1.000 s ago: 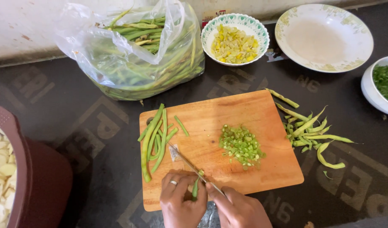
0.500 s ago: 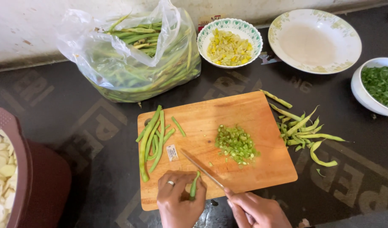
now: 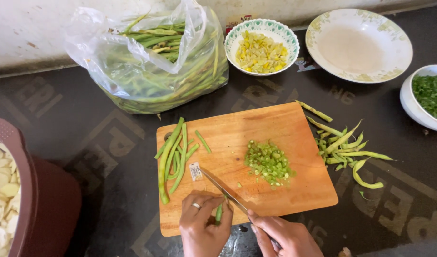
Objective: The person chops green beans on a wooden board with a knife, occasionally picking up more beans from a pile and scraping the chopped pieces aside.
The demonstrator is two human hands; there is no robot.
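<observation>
at the far left a maroon container [image 3: 47, 200] sits on the dark counter [image 3: 85, 123], filled with pale slices. behind it, toward the wall, a clear plastic bag [image 3: 147, 66] bulges with whole green beans. on the wooden cutting board [image 3: 275, 128], near its left edge, a small bunch of whole beans [image 3: 173, 154] lies with its long axis running from the near edge up toward the bag, tips tilted a little to the right. at the board's near edge the left hand [image 3: 204, 226], a ring on one finger, is curled and pinches a single green bean [image 3: 219, 212]; that bean stands nearly straight up and down the view, its free end pointing away from the person, toward the board's middle. the knife [image 3: 218, 185] slants from upper left to lower right, its blade just beside the bean's tip, and the right hand [image 3: 283, 235] is wrapped closed around the handle. right of the blade a heap of chopped bean pieces [image 3: 268, 162] rests mid-board. off the board's right edge lie bean trimmings [image 3: 347, 147]. along the back stand a patterned bowl [image 3: 237, 35] of yellow pieces, an empty plate [image 3: 399, 52], and a white bowl [image 3: 409, 102] of chopped greens.
</observation>
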